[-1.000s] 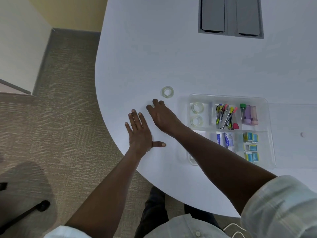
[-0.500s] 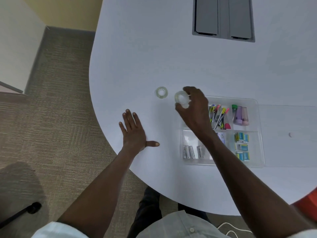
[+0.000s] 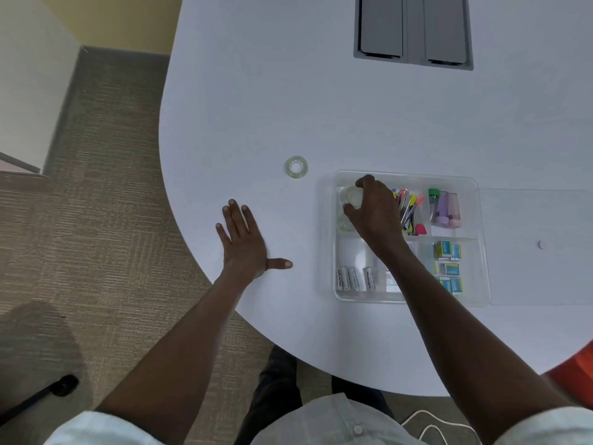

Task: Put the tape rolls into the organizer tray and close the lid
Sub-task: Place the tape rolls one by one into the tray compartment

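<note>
Fingertips of the right hand (image 3: 373, 208) are curling around a clear, ring-shaped tape roll (image 3: 350, 196), and the grip is looking closed on it, though the palm is hiding most of the contact. That roll is sitting low in the far-left compartment of the clear plastic organizer tray (image 3: 328, 239), with a second clear roll (image 3: 344, 223) lying just beside it, nearer the person and partly under the hand. A third clear tape roll (image 3: 296, 167) is lying flat on the white rounded tabletop (image 3: 256, 91), apart from the tray and beyond its far-left corner.

Off to the side, the left hand (image 3: 245, 244) is resting flat on the tabletop with fingers spread, gripping nothing. Around the tape compartment, the tray is holding coloured pens (image 3: 409, 210), small batteries (image 3: 353, 279) and blue-and-yellow boxes (image 3: 447, 268). What seems to be the transparent lid (image 3: 539, 245) is lying flat to the right of the tray.

Judging from this, one roll remains to fetch before closing. Trouble could be coming from the compartment being snug: a roll left leaning on its neighbour may be standing proud and stopping the lid from seating. The forearm crossing the tray could also be nudging it while withdrawing.
</note>
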The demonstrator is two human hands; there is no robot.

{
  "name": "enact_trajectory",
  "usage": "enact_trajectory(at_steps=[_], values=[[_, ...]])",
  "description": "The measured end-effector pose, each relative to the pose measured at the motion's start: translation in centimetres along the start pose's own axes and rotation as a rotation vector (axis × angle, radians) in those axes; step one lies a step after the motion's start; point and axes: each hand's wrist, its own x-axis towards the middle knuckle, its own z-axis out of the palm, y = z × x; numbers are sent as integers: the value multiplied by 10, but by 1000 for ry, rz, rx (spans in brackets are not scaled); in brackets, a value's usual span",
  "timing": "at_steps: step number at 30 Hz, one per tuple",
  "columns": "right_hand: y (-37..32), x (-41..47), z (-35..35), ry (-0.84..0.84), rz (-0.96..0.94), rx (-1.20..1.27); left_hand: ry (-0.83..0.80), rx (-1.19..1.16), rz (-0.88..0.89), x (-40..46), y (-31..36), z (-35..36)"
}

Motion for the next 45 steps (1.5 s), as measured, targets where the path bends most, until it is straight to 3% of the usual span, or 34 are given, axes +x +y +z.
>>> enact_trajectory(at_steps=[10,35,41,45], values=[[-3,8,14,-63,20,-144,22,2,16,1,-2,2],[-11,11,23,-66,124,-109,24,9,23,3,-3,4],[-17,7,15,14,147,-54,18,3,19,2,-3,4],[-29,6,8,163,127,47,20,1,17,2,-3,5]])
